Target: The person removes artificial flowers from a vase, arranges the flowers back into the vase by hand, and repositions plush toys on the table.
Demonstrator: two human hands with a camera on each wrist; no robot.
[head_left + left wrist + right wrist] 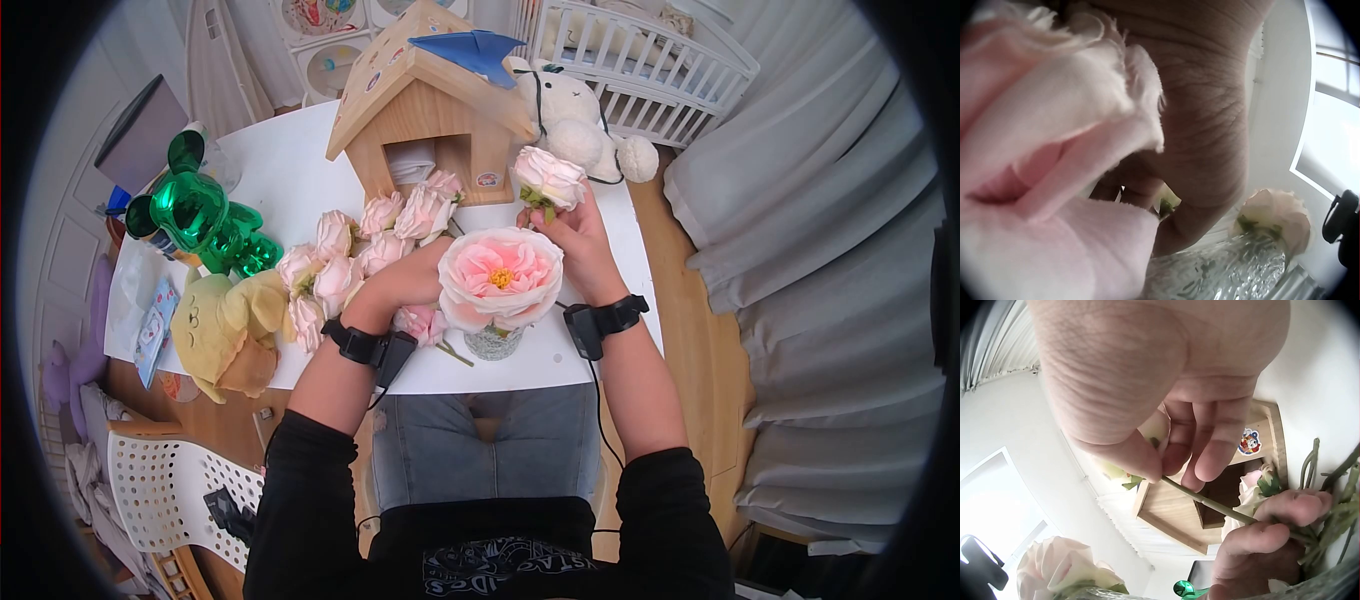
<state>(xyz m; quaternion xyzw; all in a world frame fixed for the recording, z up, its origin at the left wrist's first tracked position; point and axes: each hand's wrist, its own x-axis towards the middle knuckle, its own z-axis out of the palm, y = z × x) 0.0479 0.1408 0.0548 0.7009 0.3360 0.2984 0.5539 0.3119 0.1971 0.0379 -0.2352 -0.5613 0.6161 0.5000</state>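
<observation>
A pale pink rose (550,178) is upright in my right hand (580,240); in the right wrist view that hand (1160,381) pinches its green stem (1210,504) just under the bloom. Lower on the same stem, fingertips of my left hand (1260,547) grip it beside other green stems (1341,519). From the head, the left hand (425,272) is partly hidden behind a large open pink flower (502,278), which stands in a clear glass vase (493,345). The left wrist view has the left hand (1197,112) above the textured vase (1222,272), petals (1054,125) close to the camera.
Several pink roses (338,280) lie left of the vase, by a yellow plush toy (225,330) and a shiny green bear figure (200,220). A wooden house (420,110) stands behind, a white plush toy (575,115) at its right. The white table (625,290) ends near the right forearm.
</observation>
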